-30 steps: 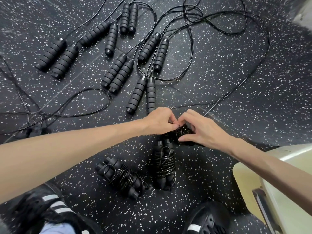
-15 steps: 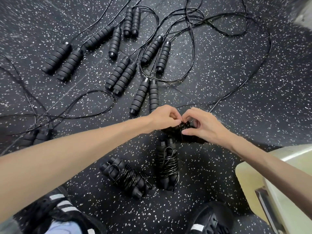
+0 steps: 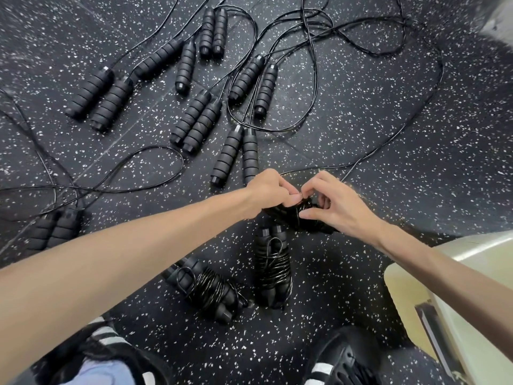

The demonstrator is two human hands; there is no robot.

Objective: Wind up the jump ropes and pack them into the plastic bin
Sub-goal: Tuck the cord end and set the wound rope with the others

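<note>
The left hand (image 3: 268,194) and right hand (image 3: 337,207) both pinch a half-wound jump rope (image 3: 304,215) low over the floor (image 3: 416,134). Its thin cord looks springy and slippery, so hold the fat handles. Two wound ropes (image 3: 273,270) lie near; the bin (image 3: 455,287) sits right.

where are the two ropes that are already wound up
In the head view the two wound ropes lie side by side on the floor, lower centre, just below both hands.
</note>
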